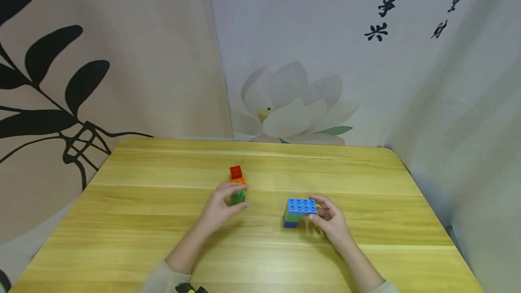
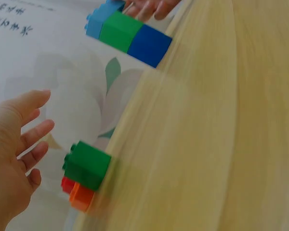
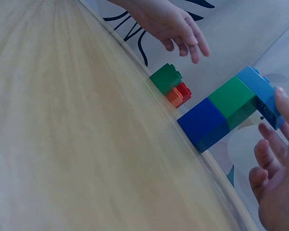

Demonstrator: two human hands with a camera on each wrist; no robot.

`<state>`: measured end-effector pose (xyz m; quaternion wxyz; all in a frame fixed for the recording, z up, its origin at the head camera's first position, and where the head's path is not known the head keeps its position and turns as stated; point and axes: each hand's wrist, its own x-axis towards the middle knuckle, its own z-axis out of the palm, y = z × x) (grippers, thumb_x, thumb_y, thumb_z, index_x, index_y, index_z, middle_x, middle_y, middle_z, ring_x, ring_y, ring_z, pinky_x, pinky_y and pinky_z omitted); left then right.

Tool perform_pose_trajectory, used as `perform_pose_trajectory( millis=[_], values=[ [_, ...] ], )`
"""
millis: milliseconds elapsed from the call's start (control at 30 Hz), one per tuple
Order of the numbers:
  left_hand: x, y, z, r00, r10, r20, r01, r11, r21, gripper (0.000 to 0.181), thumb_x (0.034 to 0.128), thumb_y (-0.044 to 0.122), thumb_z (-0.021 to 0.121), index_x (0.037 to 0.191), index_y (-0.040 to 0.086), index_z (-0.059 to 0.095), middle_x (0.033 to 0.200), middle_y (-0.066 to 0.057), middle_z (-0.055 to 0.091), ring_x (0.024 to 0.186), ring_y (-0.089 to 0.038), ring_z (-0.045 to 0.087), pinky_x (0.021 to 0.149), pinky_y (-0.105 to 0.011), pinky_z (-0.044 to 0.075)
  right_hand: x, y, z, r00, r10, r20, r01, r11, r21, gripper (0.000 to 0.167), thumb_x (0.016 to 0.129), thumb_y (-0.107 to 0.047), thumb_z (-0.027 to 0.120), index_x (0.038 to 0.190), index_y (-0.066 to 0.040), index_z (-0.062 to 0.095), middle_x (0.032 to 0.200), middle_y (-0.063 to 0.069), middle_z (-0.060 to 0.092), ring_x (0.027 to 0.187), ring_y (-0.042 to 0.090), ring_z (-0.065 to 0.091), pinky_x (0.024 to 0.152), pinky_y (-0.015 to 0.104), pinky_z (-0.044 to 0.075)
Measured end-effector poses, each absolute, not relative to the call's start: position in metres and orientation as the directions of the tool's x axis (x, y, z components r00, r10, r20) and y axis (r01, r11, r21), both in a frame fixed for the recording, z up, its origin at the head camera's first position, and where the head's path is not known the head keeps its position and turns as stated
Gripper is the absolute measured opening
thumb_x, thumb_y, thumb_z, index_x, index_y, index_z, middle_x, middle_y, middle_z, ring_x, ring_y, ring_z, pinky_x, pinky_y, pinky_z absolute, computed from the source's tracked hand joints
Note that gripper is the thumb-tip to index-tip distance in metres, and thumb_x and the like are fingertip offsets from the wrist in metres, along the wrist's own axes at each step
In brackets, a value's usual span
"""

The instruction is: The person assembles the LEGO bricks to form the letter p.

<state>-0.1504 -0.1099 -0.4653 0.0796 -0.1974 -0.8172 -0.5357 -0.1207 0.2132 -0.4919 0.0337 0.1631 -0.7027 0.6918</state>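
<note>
**Left hand (image 1: 214,209) open by 3 bricks, right hand (image 1: 334,228) pinching a stack**

From my end, the left hand has thumb and fingers spread wide and holds nothing. It hovers over the left half of the desk (image 1: 260,259), near the green brick (image 1: 238,197). Beyond that brick lie the orange brick (image 1: 239,180) and, farthest back, the red brick (image 1: 236,172).

To the right I see an upright stack of 3: dark blue brick (image 1: 291,224) at the bottom, mid-green brick (image 1: 292,218) between, light blue brick (image 1: 301,206) on top, overhanging to the right. The right hand is partly closed, thumb and a finger pinching that overhanging end.

In my head view the left fingers cover part of the orange brick; both wrist views show that hand apart from the bricks. Only the head view gives me all 8 top studs; the right wrist view shows the overhang's underside.
</note>
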Motion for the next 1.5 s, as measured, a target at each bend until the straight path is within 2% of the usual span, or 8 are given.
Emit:
perform_pose_trajectory(
  millis=[167, 367, 733, 1067, 1500],
  values=[
    [-0.153, -0.123, -0.47, -0.932, 0.194, 0.308, 0.361, 0.389, 0.848, 0.039, 0.0787, 0.012, 0.08, 0.116, 0.01, 0.068, 0.121, -0.004, 0.062, 0.115, -0.025, 0.049, 0.095, -0.054, 0.041, -0.119, 0.217, -0.492, -0.93, -0.172, 0.326, -0.32, -0.063, -0.945, 0.042, 0.085, 0.014, 0.06, 0.124, 0.018, 0.045, 0.11, 0.004, 0.06, 0.063, 0.007, 0.052, 0.048, 0.026, 0.042],
    [-0.156, -0.133, -0.476, -0.956, 0.141, 0.257, 0.293, 0.411, 0.863, 0.046, 0.0791, 0.017, 0.08, 0.122, 0.009, 0.065, 0.128, -0.011, 0.056, 0.12, -0.031, 0.045, 0.098, -0.059, 0.034, -0.119, 0.218, -0.493, -0.93, -0.157, 0.334, -0.328, -0.062, -0.943, 0.039, 0.085, 0.014, 0.059, 0.122, 0.017, 0.047, 0.11, 0.003, 0.06, 0.062, 0.006, 0.05, 0.05, 0.025, 0.04],
    [-0.161, -0.141, -0.489, -0.962, 0.123, 0.243, 0.272, 0.428, 0.862, 0.05, 0.0795, 0.017, 0.079, 0.126, 0.009, 0.062, 0.129, -0.009, 0.056, 0.117, -0.029, 0.046, 0.098, -0.056, 0.036, -0.119, 0.216, -0.492, -0.941, -0.142, 0.307, -0.304, -0.041, -0.952, 0.033, 0.086, 0.012, 0.06, 0.119, 0.013, 0.054, 0.1, 0.002, 0.063, 0.061, 0.007, 0.049, 0.049, 0.025, 0.039],
    [-0.164, -0.139, -0.497, -0.97, 0.118, 0.213, 0.244, 0.465, 0.851, 0.054, 0.0753, 0.019, 0.083, 0.125, 0.008, 0.063, 0.125, -0.01, 0.059, 0.114, -0.027, 0.048, 0.097, -0.053, 0.038, -0.118, 0.217, -0.491, -0.951, -0.131, 0.28, -0.281, -0.009, -0.96, 0.033, 0.087, 0.008, 0.062, 0.12, 0.012, 0.054, 0.105, -0.001, 0.062, 0.063, 0.007, 0.05, 0.051, 0.024, 0.042],
    [-0.164, -0.134, -0.502, -0.97, 0.106, 0.219, 0.243, 0.468, 0.85, 0.048, 0.0764, 0.015, 0.082, 0.121, 0.006, 0.066, 0.116, -0.008, 0.061, 0.109, -0.026, 0.05, 0.093, -0.047, 0.043, -0.119, 0.217, -0.492, -0.955, -0.114, 0.274, -0.277, 0.012, -0.961, 0.033, 0.088, 0.007, 0.062, 0.12, 0.01, 0.056, 0.108, 0.0, 0.062, 0.063, 0.007, 0.05, 0.053, 0.022, 0.042]
  ],
)
